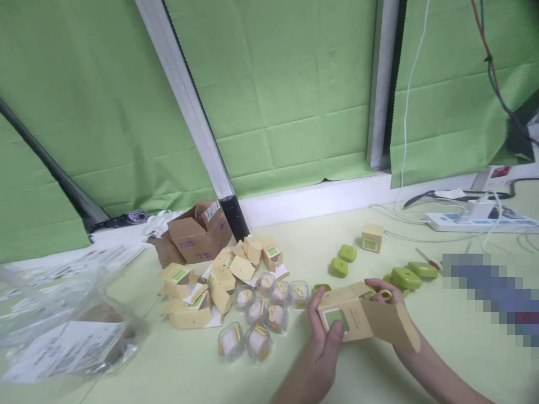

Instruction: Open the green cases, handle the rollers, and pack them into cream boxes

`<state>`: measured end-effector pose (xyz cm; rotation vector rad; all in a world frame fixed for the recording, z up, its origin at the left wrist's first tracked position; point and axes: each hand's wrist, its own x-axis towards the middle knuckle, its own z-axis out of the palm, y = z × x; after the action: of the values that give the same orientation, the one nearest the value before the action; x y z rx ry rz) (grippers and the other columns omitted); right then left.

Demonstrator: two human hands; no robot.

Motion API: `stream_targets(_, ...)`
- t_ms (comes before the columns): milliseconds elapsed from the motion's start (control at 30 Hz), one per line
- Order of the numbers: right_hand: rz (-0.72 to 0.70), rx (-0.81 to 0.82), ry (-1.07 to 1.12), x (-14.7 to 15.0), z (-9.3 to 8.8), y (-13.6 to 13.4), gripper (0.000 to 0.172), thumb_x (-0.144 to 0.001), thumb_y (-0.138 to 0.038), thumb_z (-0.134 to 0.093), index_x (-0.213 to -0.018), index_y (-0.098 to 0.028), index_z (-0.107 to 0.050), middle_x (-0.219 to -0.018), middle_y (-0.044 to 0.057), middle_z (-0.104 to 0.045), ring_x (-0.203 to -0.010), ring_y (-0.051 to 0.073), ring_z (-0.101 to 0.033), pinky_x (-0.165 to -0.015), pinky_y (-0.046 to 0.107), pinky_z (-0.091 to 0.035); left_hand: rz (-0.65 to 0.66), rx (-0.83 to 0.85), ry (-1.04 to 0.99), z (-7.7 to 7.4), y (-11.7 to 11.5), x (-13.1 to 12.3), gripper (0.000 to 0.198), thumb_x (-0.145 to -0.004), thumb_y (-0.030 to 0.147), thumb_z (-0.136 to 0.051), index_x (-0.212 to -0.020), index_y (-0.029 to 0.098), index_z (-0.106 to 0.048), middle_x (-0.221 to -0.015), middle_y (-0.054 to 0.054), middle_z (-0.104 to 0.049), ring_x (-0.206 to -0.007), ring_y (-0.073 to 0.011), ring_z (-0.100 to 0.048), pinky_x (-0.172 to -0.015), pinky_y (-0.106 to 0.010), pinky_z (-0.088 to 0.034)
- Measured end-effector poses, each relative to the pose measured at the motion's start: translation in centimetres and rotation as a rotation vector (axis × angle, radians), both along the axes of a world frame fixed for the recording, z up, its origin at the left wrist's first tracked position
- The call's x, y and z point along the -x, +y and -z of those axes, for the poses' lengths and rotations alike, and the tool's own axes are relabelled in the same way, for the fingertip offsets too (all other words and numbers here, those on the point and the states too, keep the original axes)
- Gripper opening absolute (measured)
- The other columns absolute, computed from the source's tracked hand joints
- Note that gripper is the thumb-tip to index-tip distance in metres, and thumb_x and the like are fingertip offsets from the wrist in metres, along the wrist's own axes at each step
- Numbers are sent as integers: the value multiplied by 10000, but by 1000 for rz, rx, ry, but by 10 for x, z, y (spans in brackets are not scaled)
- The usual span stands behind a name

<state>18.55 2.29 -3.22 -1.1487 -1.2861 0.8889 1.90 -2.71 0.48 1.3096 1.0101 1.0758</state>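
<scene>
My left hand (324, 336) grips a small tan cardboard box (351, 325) with a green window on its side, thumb on the front and fingers behind. The box is tipped on its side with its end flap hanging open to the right. At that open end, my right hand (391, 294) is closed on a small green item with a yellow loop (384, 294); fingers and box hide most of it. Just left of the box sit several clear plastic cases (257, 339), each with a pale pink item and a yellow strap inside.
Opened tan boxes (223, 280) lie piled at centre left, before a brown carton (202, 233). Green rounded cases (406, 278) rest to the right, near a red-handled screwdriver (429, 261). Another tan box (372, 238), a power strip (455, 221) and a plastic bag (76, 331) are also around.
</scene>
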Motion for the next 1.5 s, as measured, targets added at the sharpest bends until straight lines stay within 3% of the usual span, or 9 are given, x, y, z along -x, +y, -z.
stream_targets(167,120,-45,41,-10,-25,-14,328,-842,-551,-457,-1036,-286,-457,-919,57,-541,-795,240,-575,-611,339,-521,66,-45,42,6,7,1,543,-732,372,-671,-1158,209,-376,-1123,-103,-500,-1074,-258,-494,-930,-385,-371)
stream_targets(467,-330,-407,-97,-29,-38,-35,202,-924,-405,-408,-1106,-319,-400,-1075,58,-500,-1026,242,-511,-780,336,-500,264,-86,312,3,0,3,963,-600,170,-695,-1385,303,-153,-1164,-69,-484,-899,-196,-571,-801,-363,-471)
stream_targets(600,-273,-432,-194,-33,-46,-35,219,-915,-393,-431,-1110,-301,-396,-1073,70,-513,-1027,258,-511,-789,349,-485,316,-75,376,-2,-2,4,858,-561,156,-706,-1308,300,-310,-1138,-46,-509,-945,-216,-544,-766,-338,-473)
stream_targets(767,-260,-236,-316,-33,-51,-30,183,-897,-356,-485,-1061,-296,-430,-1031,57,-542,-992,243,-537,-768,334,-492,275,4,225,-4,-1,7,709,-624,179,-676,-1175,242,-234,-953,-5,-535,-819,-150,-557,-732,-314,-469)
stream_targets(900,-208,-274,-85,-27,-50,-31,159,-916,-389,-431,-1050,-307,-405,-1134,71,-499,-1029,239,-540,-737,316,-513,281,-44,283,-7,-1,5,657,-602,267,-731,-1041,218,-244,-1004,-39,-501,-887,-180,-557,-769,-337,-457)
stream_targets(1033,-353,-171,-87,-25,-58,-34,143,-926,-389,-404,-1036,-303,-434,-1088,64,-534,-1028,239,-552,-746,330,-518,293,-74,358,-6,0,4,686,-596,344,-754,-1038,222,-243,-1038,-54,-512,-955,-221,-563,-802,-355,-435)
stream_targets(1167,-421,-86,-337,-30,-71,-33,180,-852,-375,-536,-992,-283,-469,-1007,41,-577,-989,249,-550,-755,344,-492,196,-94,419,9,1,0,693,-583,335,-776,-1034,230,-260,-979,-30,-551,-898,-224,-583,-772,-359,-437)
stream_targets(1333,-446,-4,-624,-29,-75,-35,202,-784,-342,-630,-933,-259,-523,-938,29,-598,-848,222,-571,-740,335,-480,175,-178,167,34,0,-11,673,-637,254,-747,-1068,236,-230,-1049,-65,-561,-953,-205,-589,-808,-346,-455)
stream_targets(1500,-535,-29,-631,-30,-64,-37,186,-838,-384,-567,-727,-238,-592,-1056,56,-606,-1098,264,-494,-944,397,-406,183,-360,264,41,2,-13,676,-672,260,-702,-1219,236,-306,-1107,-87,-525,-987,-225,-561,-840,-375,-461)
